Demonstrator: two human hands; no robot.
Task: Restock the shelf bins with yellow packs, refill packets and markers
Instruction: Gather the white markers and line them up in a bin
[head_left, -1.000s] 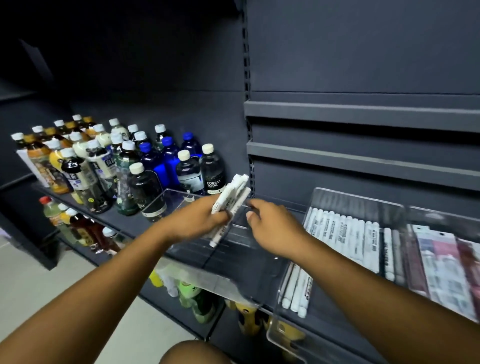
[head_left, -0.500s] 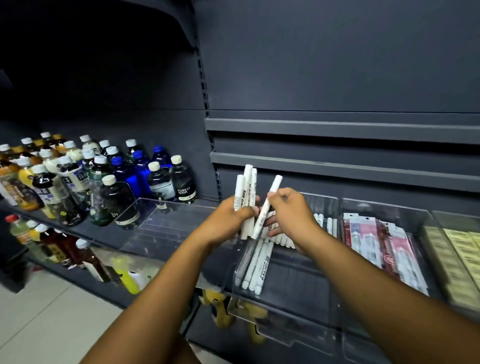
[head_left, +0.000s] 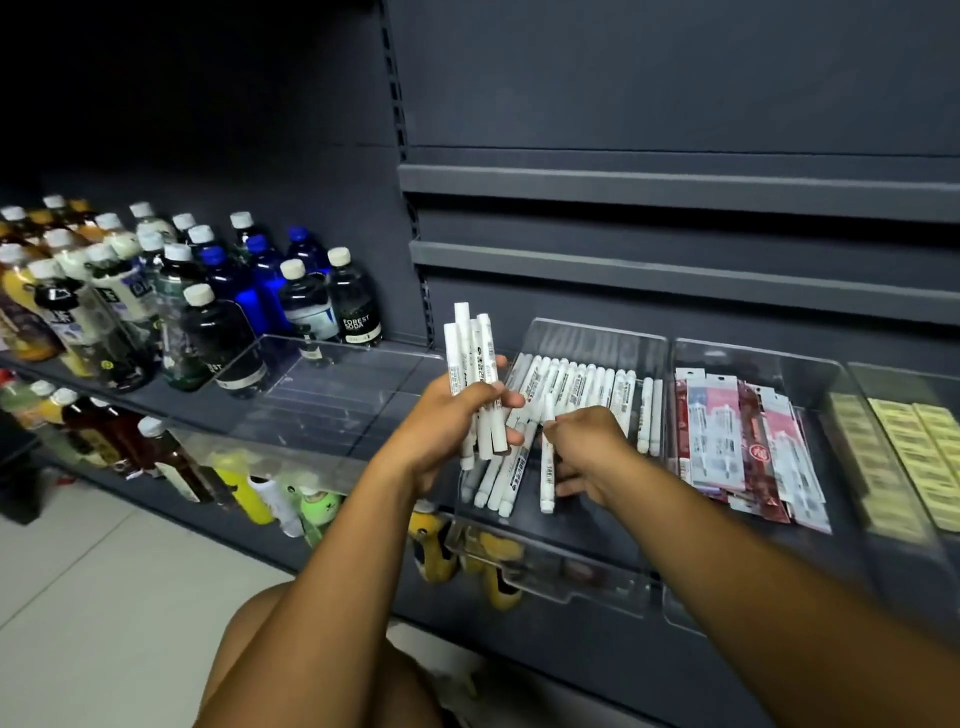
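Markers (head_left: 474, 364) are standing bunched in the left grip (head_left: 447, 431), which is wrapping round them beside the clear bin (head_left: 597, 332); the right grip (head_left: 587, 447) is pinching a single marker (head_left: 547, 467) over the laid row (head_left: 582, 387); the uneven bunch is probably threatening to slip and scatter past the bin's front edge.

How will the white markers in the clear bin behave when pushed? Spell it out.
Probably stiff and light: the left hand grips a bundle of several, none bending. Likely to roll: the markers are round tubes lying loose in the bin. The right hand pinches one marker, suggesting little weight.
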